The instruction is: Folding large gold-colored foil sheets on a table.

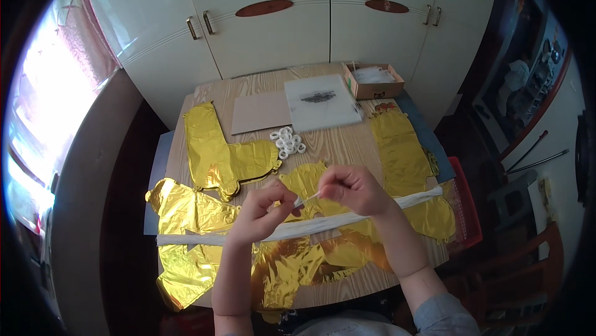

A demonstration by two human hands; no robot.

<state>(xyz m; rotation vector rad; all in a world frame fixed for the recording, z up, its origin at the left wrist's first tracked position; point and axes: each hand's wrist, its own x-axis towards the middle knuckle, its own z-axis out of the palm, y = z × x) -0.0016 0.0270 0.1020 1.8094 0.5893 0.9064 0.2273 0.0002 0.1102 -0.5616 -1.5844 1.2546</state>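
My left hand point(266, 210) and my right hand point(354, 189) are raised over the wooden table point(335, 146), pinching the two ends of a thin white straw point(308, 199) between their fingertips. Beneath them lie several flat gold foil balloons point(223, 159), spread across the table's near half. A long bundle of white straws in clear wrap point(310, 227) runs left to right under my wrists. A small pile of white rings point(287, 141) sits just beyond my hands.
A brown cardboard sheet point(261, 112) and a white plastic bag point(321, 101) lie at the table's far side. An open cardboard box point(374, 81) stands at the far right corner. White cupboards point(279, 13) rise behind. A red crate point(467, 208) sits right of the table.
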